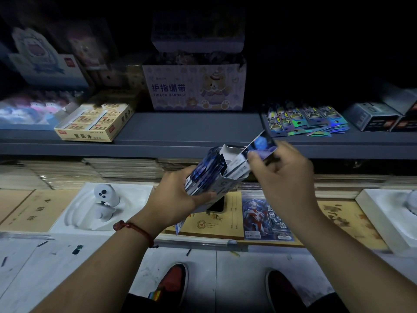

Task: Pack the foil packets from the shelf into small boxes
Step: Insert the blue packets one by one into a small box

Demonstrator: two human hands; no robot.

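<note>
The left hand (180, 195) gripped the small box (234, 163), open top up. At the box's mouth, on its right, the right hand (284, 177) pinched one foil packet (261, 144). Up and right of the box, more packets (304, 118) lay on the shelf (191, 129).

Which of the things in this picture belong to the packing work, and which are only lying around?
In the job: small box and packet stack in the left hand; single packet pinched by the right hand; foil packets on the shelf.
Lying about: finger bandage box; yellow box; white controller; notebooks.
</note>
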